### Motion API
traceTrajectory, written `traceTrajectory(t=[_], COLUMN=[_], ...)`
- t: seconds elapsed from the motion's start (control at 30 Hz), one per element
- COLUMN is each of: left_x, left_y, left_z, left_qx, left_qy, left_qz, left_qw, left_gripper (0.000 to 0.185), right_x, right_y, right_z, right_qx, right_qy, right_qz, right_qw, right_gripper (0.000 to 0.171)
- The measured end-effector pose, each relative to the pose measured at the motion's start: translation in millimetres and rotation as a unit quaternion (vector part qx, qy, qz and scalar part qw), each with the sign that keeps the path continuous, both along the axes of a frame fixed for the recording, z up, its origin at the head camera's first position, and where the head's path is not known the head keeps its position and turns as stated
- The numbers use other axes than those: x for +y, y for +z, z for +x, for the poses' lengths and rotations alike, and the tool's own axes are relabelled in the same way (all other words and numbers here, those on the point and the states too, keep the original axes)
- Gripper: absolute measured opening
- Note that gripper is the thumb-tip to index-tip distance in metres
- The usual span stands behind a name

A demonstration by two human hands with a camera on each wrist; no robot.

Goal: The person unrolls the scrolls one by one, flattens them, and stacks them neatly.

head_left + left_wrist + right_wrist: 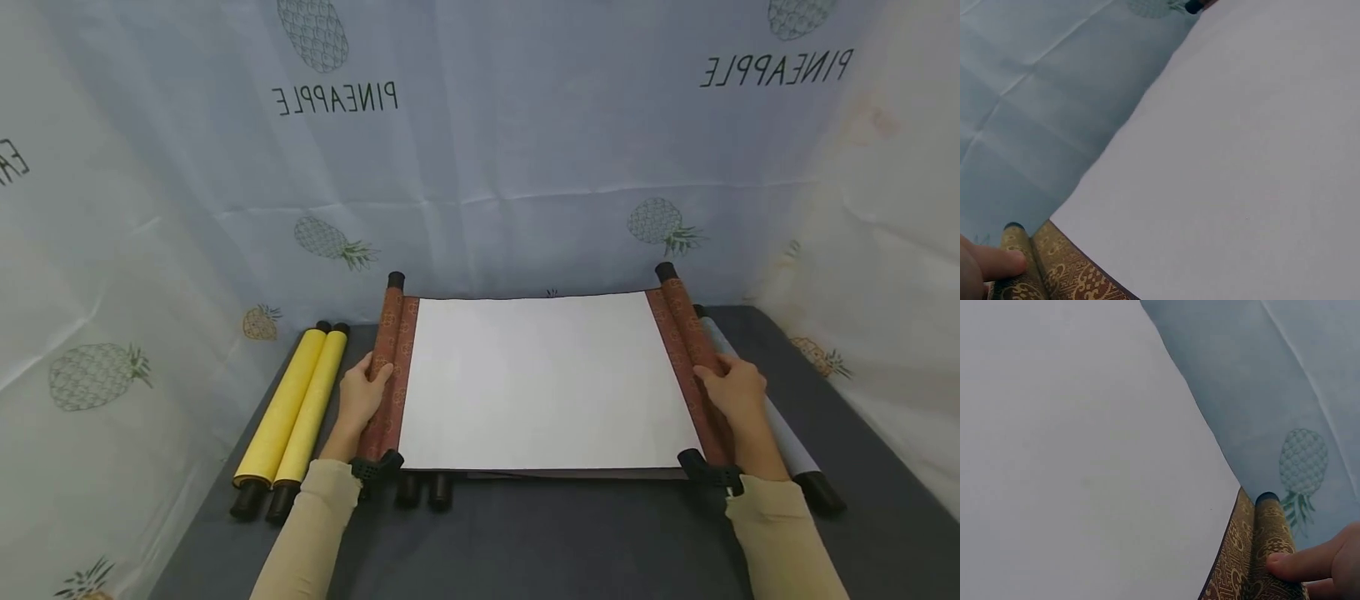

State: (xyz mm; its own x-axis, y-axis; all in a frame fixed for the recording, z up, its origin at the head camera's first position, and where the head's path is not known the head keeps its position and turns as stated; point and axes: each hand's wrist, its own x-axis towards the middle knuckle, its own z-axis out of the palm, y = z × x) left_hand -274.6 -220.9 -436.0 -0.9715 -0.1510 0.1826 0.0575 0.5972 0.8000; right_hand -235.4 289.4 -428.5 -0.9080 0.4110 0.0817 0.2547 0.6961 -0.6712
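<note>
A hanging scroll is spread between my two hands, its blank white sheet facing me. Its two ends are rolled in red-brown patterned brocade with black knobs. The left hand grips the left roll, thumb lying along the brocade; the left wrist view has that thumb on the patterned roll. On the other side the right hand holds the right roll, and its thumb presses the brocade in the right wrist view. The sheet's upper edge is slightly wavy.
Two yellow rolled scrolls lie side by side at the left. A grey-blue rolled scroll lies at the right, partly behind the right arm. Black knobs poke out beneath the sheet's lower edge. Pineapple-print curtains surround the dark table.
</note>
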Motion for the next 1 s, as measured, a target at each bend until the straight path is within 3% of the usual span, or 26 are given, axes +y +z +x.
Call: traceTrajectory(t=[0.27, 0.73, 1.0], left_x=[-3.4, -6.9, -8.1], left_y=[-7.8, -20.2, -33.4], left_z=[-3.1, -5.6, -9.0], left_qx=[-0.046, -0.059, -0.079], left_qy=[0.000, -0.001, 0.002], left_qz=[0.025, 0.032, 0.041], left_qw=[0.9987, 0.9977, 0.9960], left_gripper=[0.057, 0.054, 0.055], right_x=[-9.0, -16.1, -15.2], right_y=[-13.2, -36.0, -50.1], right_z=[-6.7, -7.7, -7.6], right_qx=[0.043, 0.032, 0.047], right_qy=[-0.013, -0.033, -0.028], right_qz=[0.008, -0.050, -0.022], right_qw=[0.999, 0.998, 0.998], right_gripper=[0.054, 0.049, 0.046])
